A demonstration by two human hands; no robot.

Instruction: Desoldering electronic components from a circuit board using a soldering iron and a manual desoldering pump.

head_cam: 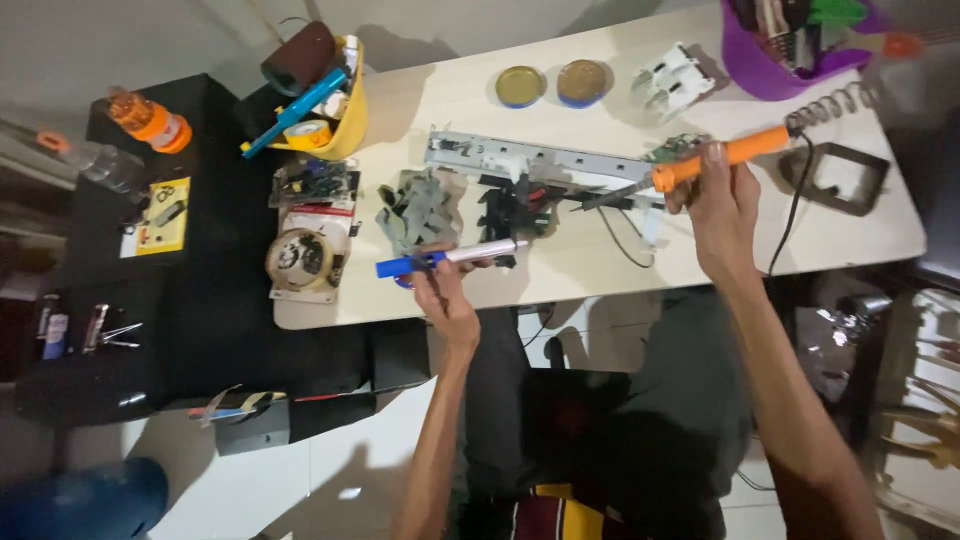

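Two hands work above the pale table (800,235): the left hand (447,295) is closed around a blue and silver desoldering pump (450,258) near the table's front edge. Farther, the right hand (722,205) grips an orange soldering iron (700,166), its tip beside the grey metal rail (535,158).

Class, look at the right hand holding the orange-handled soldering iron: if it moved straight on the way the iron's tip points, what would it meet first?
Probably the black mechanical part beside the long grey metal rail; the right hand aims the orange-handled soldering iron there, though depth is unclear.
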